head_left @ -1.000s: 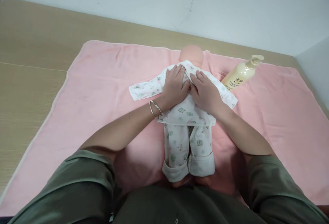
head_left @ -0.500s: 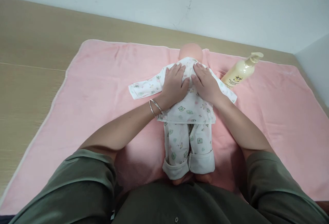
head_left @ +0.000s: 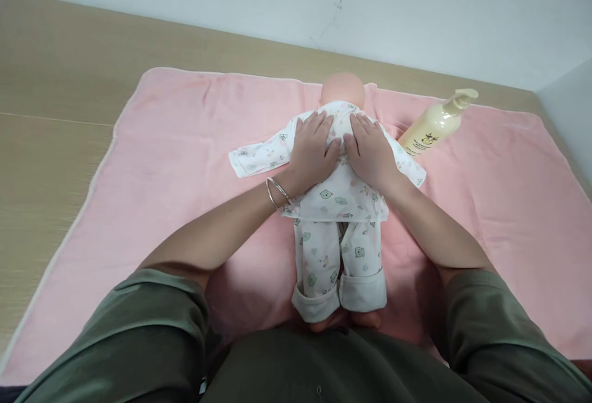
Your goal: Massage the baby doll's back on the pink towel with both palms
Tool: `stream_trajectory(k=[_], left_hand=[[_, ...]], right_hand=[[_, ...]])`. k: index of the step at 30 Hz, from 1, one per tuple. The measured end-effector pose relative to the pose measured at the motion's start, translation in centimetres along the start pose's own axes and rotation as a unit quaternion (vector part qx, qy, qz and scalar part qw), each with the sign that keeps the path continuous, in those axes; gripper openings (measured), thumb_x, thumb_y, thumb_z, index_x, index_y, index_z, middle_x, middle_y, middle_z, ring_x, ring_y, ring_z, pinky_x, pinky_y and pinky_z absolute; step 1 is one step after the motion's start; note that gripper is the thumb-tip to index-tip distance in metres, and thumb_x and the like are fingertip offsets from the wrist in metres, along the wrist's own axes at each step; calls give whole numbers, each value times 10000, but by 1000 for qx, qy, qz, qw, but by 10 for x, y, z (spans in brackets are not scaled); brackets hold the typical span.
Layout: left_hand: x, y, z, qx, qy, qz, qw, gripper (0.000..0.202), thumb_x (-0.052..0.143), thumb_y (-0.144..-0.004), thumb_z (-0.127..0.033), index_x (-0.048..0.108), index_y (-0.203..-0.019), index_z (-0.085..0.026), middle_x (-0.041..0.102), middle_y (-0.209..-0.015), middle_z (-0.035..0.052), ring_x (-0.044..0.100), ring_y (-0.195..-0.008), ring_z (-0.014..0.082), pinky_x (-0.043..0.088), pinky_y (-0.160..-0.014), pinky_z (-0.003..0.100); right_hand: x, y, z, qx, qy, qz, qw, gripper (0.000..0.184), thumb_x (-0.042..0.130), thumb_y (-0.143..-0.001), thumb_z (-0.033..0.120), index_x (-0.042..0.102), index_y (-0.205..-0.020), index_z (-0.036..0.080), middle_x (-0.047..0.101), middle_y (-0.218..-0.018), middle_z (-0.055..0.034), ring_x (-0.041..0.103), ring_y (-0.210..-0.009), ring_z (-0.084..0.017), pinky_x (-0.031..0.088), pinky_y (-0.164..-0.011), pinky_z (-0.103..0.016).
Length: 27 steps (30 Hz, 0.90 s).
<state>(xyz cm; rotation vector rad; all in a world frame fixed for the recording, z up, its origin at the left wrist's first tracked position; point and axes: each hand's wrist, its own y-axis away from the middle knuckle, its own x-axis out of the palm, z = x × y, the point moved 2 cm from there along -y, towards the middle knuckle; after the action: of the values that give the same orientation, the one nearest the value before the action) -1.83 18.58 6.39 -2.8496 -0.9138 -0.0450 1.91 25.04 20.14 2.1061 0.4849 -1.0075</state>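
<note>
A baby doll (head_left: 343, 87) lies on a pink blanket (head_left: 176, 162), its bald head far from me and its feet near my lap. It wears a white printed top and trousers (head_left: 340, 249) with turned-up cuffs. My left hand (head_left: 312, 150), with bangles on the wrist, lies flat on the left side of the doll's upper body, fingers stretched out. My right hand (head_left: 370, 153) lies flat on the right side, fingers together and extended. The thumbs nearly meet in the middle. Neither hand holds anything.
A cream lotion pump bottle (head_left: 435, 124) lies tilted on the blanket to the right of the doll. The blanket covers a light wooden surface (head_left: 46, 144) that runs to a white wall at the back. My green sleeves fill the bottom of the view.
Both hands slid a little up the doll's body toward its shoulders, and the thumbs that pinched together at the middle now lie flatter.
</note>
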Motion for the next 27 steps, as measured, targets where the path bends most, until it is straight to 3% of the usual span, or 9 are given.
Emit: stream_trajectory(k=[6,12,18,23,27], left_hand=[[0,-4,2,-16,6,27,999,597,470,-917,-534,468,-1429,-228,435,-1556,130,330,-1493,346,124,-1283,584],[-1,-3,1,-4,4,32,999,599,439,-921,-495,451,-1441,-198,415,-1566,149,317,-1494,366,138,-1263,627],[-1,-4,2,-8,4,31,999,578,454,-910,-447,455,-1442,-220,416,-1570,126,324,-1492,346,152,-1270,605],[-2,-3,-1,-6,1,41,999,590,455,-922,-437,434,-1461,-199,398,-1579,141,308,-1501,354,146,-1269,608],[-2,0,-5,-6,-4,44,999,576,409,-961,-431,424,-1466,-155,365,-1597,165,267,-1522,359,147,-1268,605]], right_hand=[[6,-1,-8,-25,-19,-29,999,556,286,-1009,331,404,-1494,86,418,-1564,-160,316,-1505,-279,214,-1260,-541],[9,-2,-11,-32,-29,-35,998,561,274,-1011,348,409,-1488,84,425,-1556,-174,319,-1501,-297,220,-1252,-570],[10,-3,-14,-34,-35,-45,998,559,269,-1031,409,433,-1484,126,440,-1551,-146,330,-1497,-288,230,-1254,-567],[0,-5,-11,-42,-26,3,999,584,428,-967,328,407,-1502,93,410,-1570,-151,318,-1503,-294,234,-1266,-543],[-12,12,8,-38,0,5,999,558,421,-937,239,459,-1471,82,444,-1544,-167,378,-1469,-320,336,-1222,-547]])
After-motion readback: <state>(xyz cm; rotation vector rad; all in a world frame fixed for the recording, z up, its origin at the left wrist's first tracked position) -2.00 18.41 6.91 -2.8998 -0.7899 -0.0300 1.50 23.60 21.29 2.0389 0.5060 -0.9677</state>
